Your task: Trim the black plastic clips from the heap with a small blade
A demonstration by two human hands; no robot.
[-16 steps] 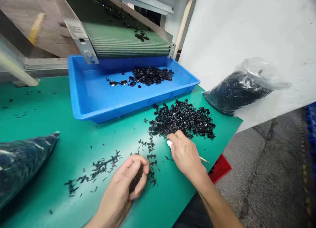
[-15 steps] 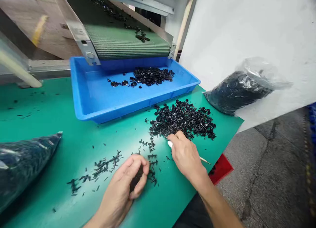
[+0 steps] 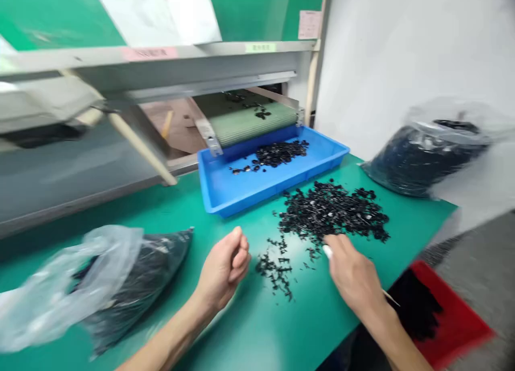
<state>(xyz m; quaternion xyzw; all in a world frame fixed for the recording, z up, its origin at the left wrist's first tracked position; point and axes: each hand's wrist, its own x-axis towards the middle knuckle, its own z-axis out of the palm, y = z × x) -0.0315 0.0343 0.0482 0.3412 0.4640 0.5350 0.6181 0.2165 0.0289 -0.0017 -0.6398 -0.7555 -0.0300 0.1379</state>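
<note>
My left hand (image 3: 225, 266) is curled into a fist above the green tabletop (image 3: 257, 328); whatever its fingers enclose is hidden. To its right lie scattered small black branching pieces (image 3: 277, 269). My right hand (image 3: 354, 274) is closed on a thin pale stick (image 3: 391, 298), whose end sticks out behind the palm. Something white (image 3: 328, 251) shows at the thumb, too blurred to name. The fingertips of this hand are at the near edge of a heap of small black parts (image 3: 330, 213).
Behind the heap, a blue tray (image 3: 249, 197) holds black parts below a green conveyor belt (image 3: 249, 119). Filled plastic bags stand right (image 3: 422, 156) and lie left (image 3: 148, 274). A red bin (image 3: 454, 312) with black contents is below the table's right edge.
The view has swung up and left, bringing in the shelf and the left bag's open end. My left hand has closed from a loose curl into a fist. My right hand stays by the heap.
</note>
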